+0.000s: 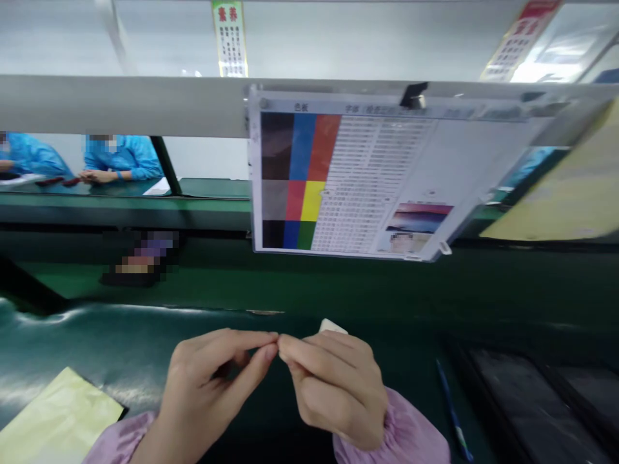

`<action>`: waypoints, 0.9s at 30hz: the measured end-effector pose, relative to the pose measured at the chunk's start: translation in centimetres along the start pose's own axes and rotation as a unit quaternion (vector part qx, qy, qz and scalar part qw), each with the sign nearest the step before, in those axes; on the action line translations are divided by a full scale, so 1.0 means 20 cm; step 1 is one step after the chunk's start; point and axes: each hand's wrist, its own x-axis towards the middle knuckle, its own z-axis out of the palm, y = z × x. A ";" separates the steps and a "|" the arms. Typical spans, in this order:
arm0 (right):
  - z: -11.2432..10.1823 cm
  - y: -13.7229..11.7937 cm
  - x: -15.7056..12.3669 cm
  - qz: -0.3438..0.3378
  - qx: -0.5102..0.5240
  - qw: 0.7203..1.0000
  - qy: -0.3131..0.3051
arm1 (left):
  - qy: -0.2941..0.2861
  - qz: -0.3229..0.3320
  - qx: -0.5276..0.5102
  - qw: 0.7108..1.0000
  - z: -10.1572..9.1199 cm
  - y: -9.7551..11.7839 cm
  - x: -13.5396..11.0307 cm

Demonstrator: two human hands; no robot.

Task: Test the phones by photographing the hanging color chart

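My left hand point(213, 380) and my right hand point(333, 390) meet at the fingertips above a dark green bench mat point(111, 335). Their fingers are pinched together, and anything small between them is hidden. A small white pad point(333, 327) lies just beyond my right hand, partly covered by its fingers. Pink sleeves point(391, 435) cover both wrists. Nearest my left hand, a pale yellow sheet point(58, 419) lies at the lower left. A blue pen point(452, 409) lies to the right of my right hand.
A dark flat tray point(532, 406) sits at the lower right. A colour chart sheet point(387, 174) hangs from a grey rail point(120, 106) ahead. Beyond it, people in blue gowns point(120, 158) sit at a facing green bench.
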 end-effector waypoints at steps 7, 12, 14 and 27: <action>-0.02 0.01 0.06 -0.003 -0.028 1.000 -0.005 | 0.004 -0.013 -0.029 0.999 0.03 -0.02 0.04; -0.01 0.02 0.10 -0.012 -0.057 0.998 0.010 | 0.035 -0.001 -0.027 0.999 0.08 -0.04 0.03; 0.00 0.02 0.11 -0.014 -0.063 0.998 0.017 | 0.053 0.010 -0.017 0.998 0.10 -0.04 0.03; 0.04 -0.03 0.12 -0.010 -0.062 0.998 0.019 | 0.078 0.046 0.017 0.996 0.10 -0.04 0.01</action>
